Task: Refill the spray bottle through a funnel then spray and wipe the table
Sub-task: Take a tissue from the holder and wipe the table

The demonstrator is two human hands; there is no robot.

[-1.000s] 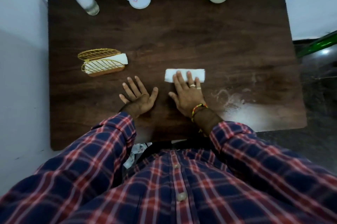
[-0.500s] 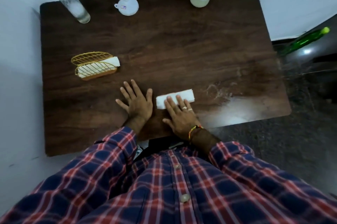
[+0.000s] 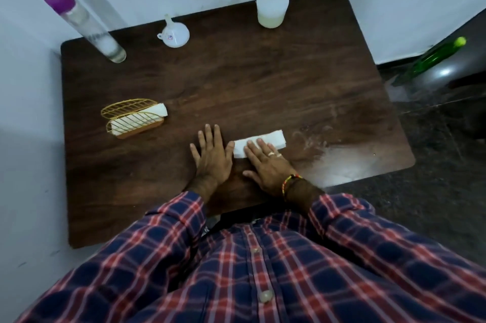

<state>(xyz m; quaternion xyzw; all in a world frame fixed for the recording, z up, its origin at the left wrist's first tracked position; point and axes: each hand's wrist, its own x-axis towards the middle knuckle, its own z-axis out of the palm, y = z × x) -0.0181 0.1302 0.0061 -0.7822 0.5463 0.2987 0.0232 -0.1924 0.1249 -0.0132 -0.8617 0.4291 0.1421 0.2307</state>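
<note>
A folded white tissue (image 3: 273,140) lies on the dark wooden table (image 3: 236,80) near its front edge. My right hand (image 3: 265,162) presses flat on the tissue's left part with straight fingers. My left hand (image 3: 213,154) rests flat on the wood just left of it, fingers together. A white spray bottle (image 3: 272,4) with pale liquid at its bottom stands at the back right. At the back centre a small white funnel (image 3: 174,33) sits upside down. A tall clear bottle with a purple cap (image 3: 84,24) stands at the back left.
A gold wire holder with white napkins (image 3: 134,117) sits at the left of the table. Wet smears (image 3: 323,146) shine on the wood to the right of the tissue. A green bottle (image 3: 434,59) lies on the dark floor beyond the table's right edge. White walls close the back and left.
The tissue and my right hand have slid nearer the front edge and toward my left hand. My left hand's fingers have drawn together. The camera has tilted, showing more of the bottles.
</note>
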